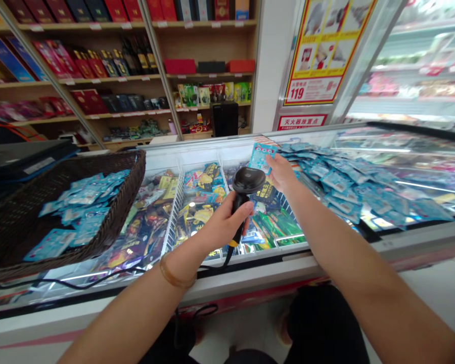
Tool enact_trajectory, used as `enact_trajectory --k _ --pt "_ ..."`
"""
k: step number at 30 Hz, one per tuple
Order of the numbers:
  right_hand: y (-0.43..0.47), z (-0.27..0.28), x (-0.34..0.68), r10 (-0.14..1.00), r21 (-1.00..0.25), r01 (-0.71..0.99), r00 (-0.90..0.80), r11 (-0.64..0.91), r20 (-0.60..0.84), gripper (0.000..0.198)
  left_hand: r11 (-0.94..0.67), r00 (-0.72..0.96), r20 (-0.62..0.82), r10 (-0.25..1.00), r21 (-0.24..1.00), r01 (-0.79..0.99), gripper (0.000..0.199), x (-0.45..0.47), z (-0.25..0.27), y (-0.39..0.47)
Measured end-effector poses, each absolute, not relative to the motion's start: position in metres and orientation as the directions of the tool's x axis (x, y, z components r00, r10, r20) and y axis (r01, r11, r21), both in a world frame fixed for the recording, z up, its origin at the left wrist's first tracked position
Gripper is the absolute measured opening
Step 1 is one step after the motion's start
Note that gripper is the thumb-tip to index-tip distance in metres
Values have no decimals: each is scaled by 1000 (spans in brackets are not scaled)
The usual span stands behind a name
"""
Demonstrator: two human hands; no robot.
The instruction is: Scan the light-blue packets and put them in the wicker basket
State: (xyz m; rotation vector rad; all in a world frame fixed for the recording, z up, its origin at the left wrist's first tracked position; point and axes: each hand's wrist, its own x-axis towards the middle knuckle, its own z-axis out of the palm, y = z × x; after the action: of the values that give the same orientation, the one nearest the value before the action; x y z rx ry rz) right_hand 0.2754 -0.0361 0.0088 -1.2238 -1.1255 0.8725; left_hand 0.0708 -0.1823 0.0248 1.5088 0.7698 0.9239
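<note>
My left hand (227, 221) is wrapped round the handle of a black barcode scanner (246, 181), its head tilted up and forward. Between the fingers of my right hand (282, 171) is a light blue packet (261, 155), just beyond the scanner head. A large heap of similar blue packets (339, 177) lies on the freezer's glass top to the right. More of these packets (87, 197) lie in a dark brown woven basket (134, 197) on the left. A black cable (227, 258) hangs from the scanner's handle.
Under the glass of the chest freezer (250, 275) are white wire dividers (174, 210) and colourful frozen-food packages (202, 187). Shelves (109, 76) with boxes and bottles stand behind. The cable runs along the freezer's front left. A dark device (225, 119) stands behind the freezer.
</note>
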Motion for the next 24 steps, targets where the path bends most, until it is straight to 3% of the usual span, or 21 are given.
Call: enact_trajectory --k 4,14,24 --pt "-54 20 258 982 -969 -181 116 166 146 28 -160 533 134 836 987 2 38 74 21 -182" --pt "-50 16 256 970 -878 -424 4 223 244 26 -205 522 151 839 978 46 38 74 14 -177" --pt "-48 12 258 975 -887 -410 27 212 221 23 -179 512 131 849 983 45 38 75 14 -177"
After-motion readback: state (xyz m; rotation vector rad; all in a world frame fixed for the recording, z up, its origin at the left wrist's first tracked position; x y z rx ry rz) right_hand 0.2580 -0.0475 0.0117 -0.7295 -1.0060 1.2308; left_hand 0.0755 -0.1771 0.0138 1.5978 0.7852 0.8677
